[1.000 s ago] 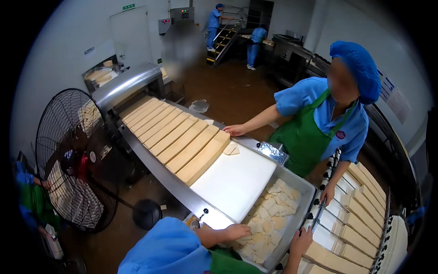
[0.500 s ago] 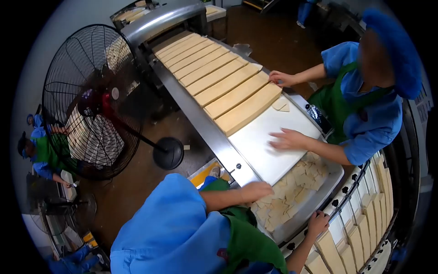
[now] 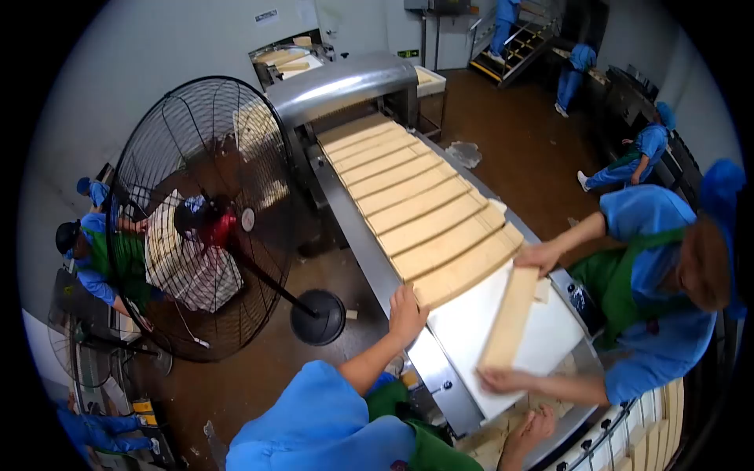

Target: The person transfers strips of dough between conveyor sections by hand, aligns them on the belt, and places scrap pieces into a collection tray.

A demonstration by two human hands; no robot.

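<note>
Long flat pale strips, stacked in rows [image 3: 463, 263], lie across the conveyor. My left hand [image 3: 408, 315] is at the left end of the nearest row, its fingers against the edge and not wrapped round it. My right hand [image 3: 532, 433] is low over the tray of scraps [image 3: 488, 436], fingers apart and loosely bent, holding nothing. Across the belt, a co-worker holds one pale strip [image 3: 509, 318] by its two ends, with one hand [image 3: 539, 257] at the top and the other [image 3: 504, 381] at the bottom, over the white board [image 3: 463, 322].
A large black fan [image 3: 204, 220] stands at the left on a round base [image 3: 317, 317]. A metal machine housing [image 3: 345, 86] spans the conveyor's far end. More strips [image 3: 664, 428] sit on a curved rack at the lower right. Other people work at both sides.
The view has tilted up. My left hand has gone from beside the scraps to the row's end; my right hand has left the rack's edge. The co-worker has taken hold of a strip.
</note>
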